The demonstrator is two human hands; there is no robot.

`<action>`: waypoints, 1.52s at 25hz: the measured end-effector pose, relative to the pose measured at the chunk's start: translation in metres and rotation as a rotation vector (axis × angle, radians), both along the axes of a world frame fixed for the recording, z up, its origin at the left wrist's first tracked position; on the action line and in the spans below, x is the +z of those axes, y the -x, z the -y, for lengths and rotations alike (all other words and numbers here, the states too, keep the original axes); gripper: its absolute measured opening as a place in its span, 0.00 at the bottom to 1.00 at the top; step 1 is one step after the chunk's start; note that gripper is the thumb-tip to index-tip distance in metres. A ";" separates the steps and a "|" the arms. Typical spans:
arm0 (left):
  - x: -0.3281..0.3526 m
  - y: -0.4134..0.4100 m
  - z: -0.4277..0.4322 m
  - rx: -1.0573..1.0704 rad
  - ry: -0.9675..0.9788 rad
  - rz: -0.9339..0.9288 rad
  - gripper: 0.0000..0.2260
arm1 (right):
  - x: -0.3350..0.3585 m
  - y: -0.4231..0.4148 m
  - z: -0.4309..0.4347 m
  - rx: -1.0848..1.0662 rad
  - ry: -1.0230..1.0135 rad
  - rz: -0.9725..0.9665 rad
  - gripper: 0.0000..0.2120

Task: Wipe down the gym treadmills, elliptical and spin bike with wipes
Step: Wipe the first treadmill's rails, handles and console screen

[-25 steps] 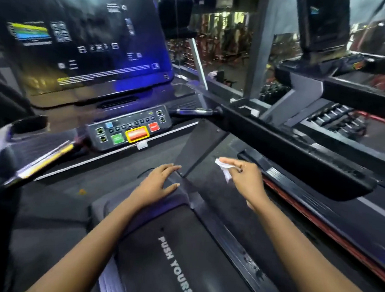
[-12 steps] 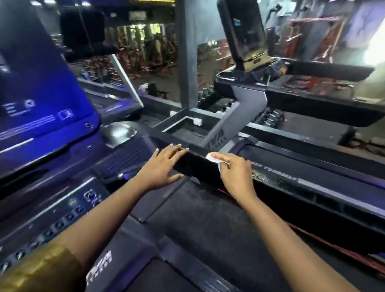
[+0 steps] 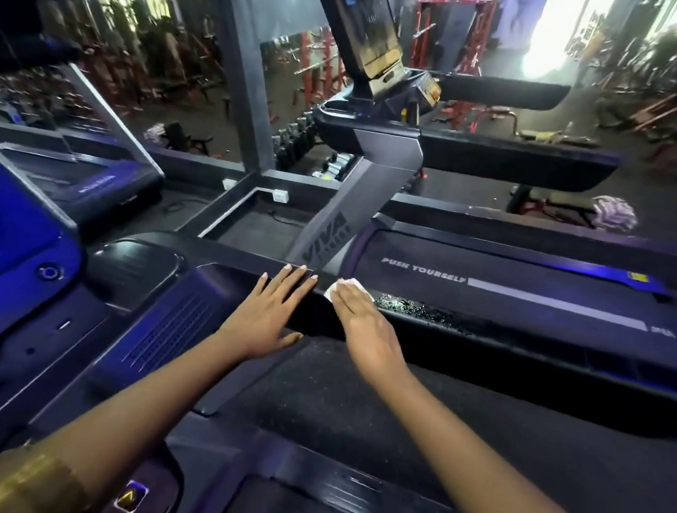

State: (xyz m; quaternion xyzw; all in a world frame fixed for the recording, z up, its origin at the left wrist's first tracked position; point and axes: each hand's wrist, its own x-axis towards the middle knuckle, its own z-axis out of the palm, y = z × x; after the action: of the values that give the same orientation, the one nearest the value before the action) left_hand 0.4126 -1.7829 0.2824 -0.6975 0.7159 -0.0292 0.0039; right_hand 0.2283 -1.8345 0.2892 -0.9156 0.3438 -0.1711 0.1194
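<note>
Dim gym floor with red racks (image 3: 323, 56) is stretching out beyond the handrail (image 3: 525, 346) of the near treadmill (image 3: 357, 401). Both hands are resting on the handrail's forward end.

Left hand (image 3: 268, 315) is lying flat on the handrail, fingers straight and slightly spread, gripping nothing. Right hand (image 3: 365, 326), just beside it along the handrail, is pressing a white wipe (image 3: 336, 289) onto the top face with straight fingers. Only an edge of the wipe is showing past the fingertips, and no curl or pinch is visible. Beads of liquid (image 3: 418, 307) are sitting on the handrail just rearward of the wipe.

Assessed step: wiping of the handrail top is under way, with most of its length appearing untreated.

Risks noted:
- Pressure alone is holding the wipe, so a fast stroke could be sending it over the handrail's far edge toward the neighbouring treadmill (image 3: 510, 287).
- Beaded liquid could be drying into streaks if the stroke is stopping short.
- Excess fluid could be running toward the vent grille (image 3: 170, 331) at the handrail's console end.
- Left palm is covering a section that could be getting missed.
</note>
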 end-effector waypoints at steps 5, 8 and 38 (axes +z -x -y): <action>-0.001 -0.003 0.001 -0.027 0.034 -0.060 0.40 | 0.004 0.068 -0.001 -0.138 0.053 0.012 0.25; -0.002 -0.003 0.001 -0.032 0.030 -0.062 0.41 | 0.016 0.071 0.004 -0.282 0.048 0.087 0.25; -0.015 0.051 0.035 -0.279 0.159 0.031 0.38 | 0.013 0.122 0.014 -0.600 0.015 0.072 0.21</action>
State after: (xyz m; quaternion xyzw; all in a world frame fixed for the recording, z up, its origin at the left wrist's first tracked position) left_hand 0.3619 -1.8179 0.2677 -0.5889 0.8012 -0.0965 -0.0444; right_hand 0.1060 -1.8483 0.3020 -0.7672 0.5934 -0.2336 0.0689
